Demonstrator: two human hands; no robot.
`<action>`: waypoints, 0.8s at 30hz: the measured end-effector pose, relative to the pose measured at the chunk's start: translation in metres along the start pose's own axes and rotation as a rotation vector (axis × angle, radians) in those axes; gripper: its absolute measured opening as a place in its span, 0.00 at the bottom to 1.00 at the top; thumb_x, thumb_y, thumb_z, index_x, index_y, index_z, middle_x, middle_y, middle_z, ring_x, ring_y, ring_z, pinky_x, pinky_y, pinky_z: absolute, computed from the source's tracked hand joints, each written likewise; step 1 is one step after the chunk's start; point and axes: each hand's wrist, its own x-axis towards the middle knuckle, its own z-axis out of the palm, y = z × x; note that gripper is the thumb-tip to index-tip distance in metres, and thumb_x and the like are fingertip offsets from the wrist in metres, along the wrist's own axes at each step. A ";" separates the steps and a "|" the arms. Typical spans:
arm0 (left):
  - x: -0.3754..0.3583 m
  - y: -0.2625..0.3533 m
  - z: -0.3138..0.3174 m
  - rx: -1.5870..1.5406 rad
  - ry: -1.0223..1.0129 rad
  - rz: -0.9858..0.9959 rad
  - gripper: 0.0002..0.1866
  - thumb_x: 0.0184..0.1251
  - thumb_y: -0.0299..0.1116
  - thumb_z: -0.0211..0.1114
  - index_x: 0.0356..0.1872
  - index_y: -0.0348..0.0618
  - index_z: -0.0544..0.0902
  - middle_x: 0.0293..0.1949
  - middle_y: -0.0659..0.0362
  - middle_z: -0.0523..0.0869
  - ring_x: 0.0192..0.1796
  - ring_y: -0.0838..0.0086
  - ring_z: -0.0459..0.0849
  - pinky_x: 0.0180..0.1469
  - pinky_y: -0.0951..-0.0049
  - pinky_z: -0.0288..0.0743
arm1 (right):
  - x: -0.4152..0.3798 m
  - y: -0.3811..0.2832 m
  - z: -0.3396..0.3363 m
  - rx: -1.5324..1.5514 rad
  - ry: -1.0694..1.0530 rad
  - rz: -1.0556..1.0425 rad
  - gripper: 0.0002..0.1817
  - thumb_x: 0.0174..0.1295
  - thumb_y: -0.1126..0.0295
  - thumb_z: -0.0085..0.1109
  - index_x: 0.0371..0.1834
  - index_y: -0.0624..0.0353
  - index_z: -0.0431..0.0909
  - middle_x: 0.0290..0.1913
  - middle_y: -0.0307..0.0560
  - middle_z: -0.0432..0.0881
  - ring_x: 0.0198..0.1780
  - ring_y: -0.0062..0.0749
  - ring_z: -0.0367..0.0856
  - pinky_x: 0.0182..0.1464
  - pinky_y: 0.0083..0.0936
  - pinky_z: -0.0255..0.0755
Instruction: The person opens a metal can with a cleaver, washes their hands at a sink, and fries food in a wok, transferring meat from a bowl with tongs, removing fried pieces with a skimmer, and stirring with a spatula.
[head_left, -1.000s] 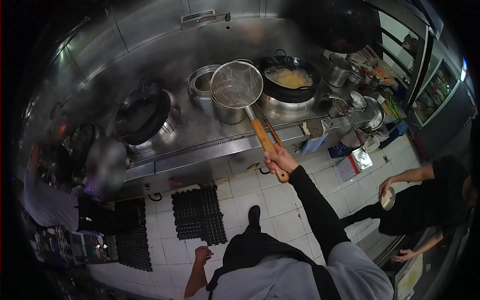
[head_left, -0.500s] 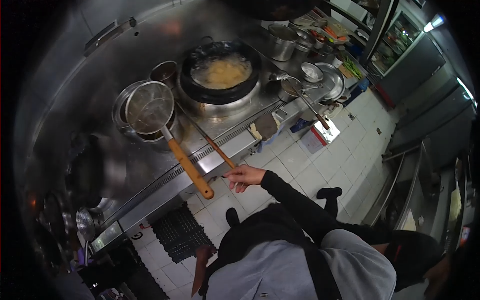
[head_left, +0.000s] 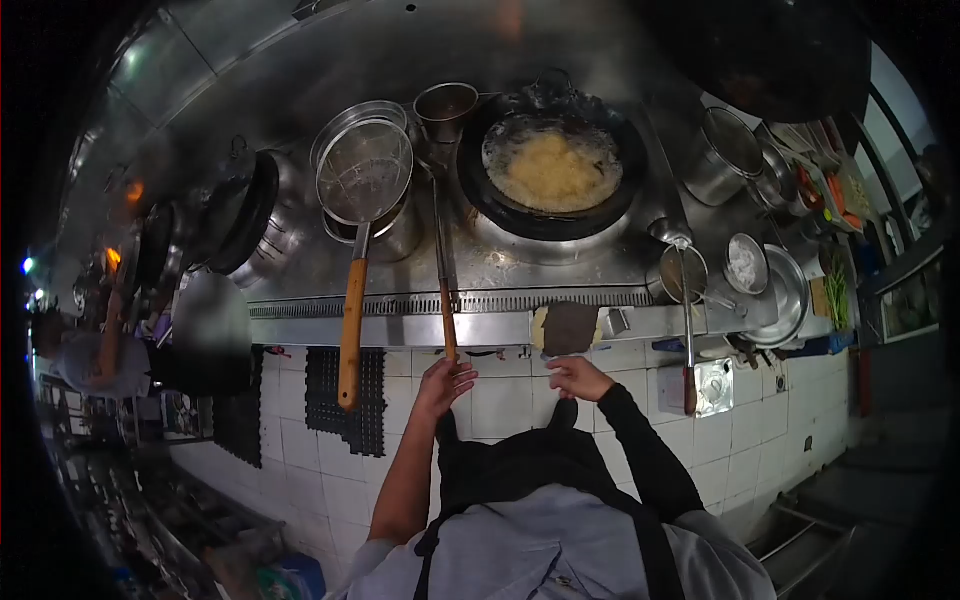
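Observation:
My left hand (head_left: 447,385) is at the lower end of a long tool's wooden handle (head_left: 450,330); its fingers are loosely curled and apart, and no firm grip shows. The tool lies on the steel stove, its head near a small pot (head_left: 447,103). My right hand (head_left: 580,379) hangs just below a folded dark cloth (head_left: 572,328) on the stove's front edge, fingers partly bent and apart, with nothing visible in them. In front is a wok (head_left: 625,205) with yellow food (head_left: 553,172) in bubbling liquid.
A mesh strainer (head_left: 366,172) rests over pots at left, its wooden handle (head_left: 352,330) jutting past the edge. On the right, a ladle (head_left: 689,335) sticks out from a small pot. Beyond are a white-filled bowl (head_left: 745,263) and a tall pot (head_left: 722,160). Another person (head_left: 95,350) stands far left.
The view has turned left and levelled. My right hand has left the long tool's handle and moved right toward the cloth. My left hand has risen from my side to that handle's end.

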 end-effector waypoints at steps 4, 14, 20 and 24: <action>0.013 -0.012 0.032 0.180 0.099 0.139 0.11 0.68 0.39 0.57 0.40 0.40 0.75 0.32 0.55 0.82 0.33 0.67 0.84 0.40 0.65 0.81 | 0.050 -0.058 0.013 -0.227 -0.148 -0.227 0.30 0.63 0.64 0.57 0.65 0.65 0.60 0.33 0.44 0.80 0.29 0.20 0.77 0.31 0.19 0.75; -0.078 -0.007 0.129 0.756 -0.412 0.277 0.20 0.66 0.43 0.60 0.49 0.36 0.75 0.39 0.58 0.84 0.42 0.72 0.83 0.43 0.74 0.73 | 0.074 -0.128 0.046 0.165 0.142 -0.139 0.22 0.59 0.71 0.57 0.55 0.61 0.63 0.21 0.37 0.66 0.13 0.18 0.63 0.12 0.21 0.56; -0.033 -0.152 -0.111 0.989 0.244 -0.003 0.19 0.58 0.38 0.63 0.46 0.36 0.79 0.38 0.50 0.84 0.38 0.67 0.85 0.41 0.70 0.77 | -0.077 -0.087 0.011 0.094 0.183 -0.187 0.26 0.60 0.73 0.55 0.63 0.58 0.61 0.19 0.36 0.66 0.13 0.18 0.62 0.13 0.19 0.57; -0.099 -0.261 -0.283 1.581 -0.102 -0.652 0.21 0.60 0.44 0.61 0.47 0.39 0.76 0.38 0.49 0.82 0.36 0.59 0.84 0.40 0.55 0.76 | -0.153 -0.069 -0.009 0.329 0.039 -0.164 0.28 0.61 0.76 0.53 0.66 0.59 0.58 0.19 0.34 0.65 0.14 0.16 0.61 0.15 0.17 0.57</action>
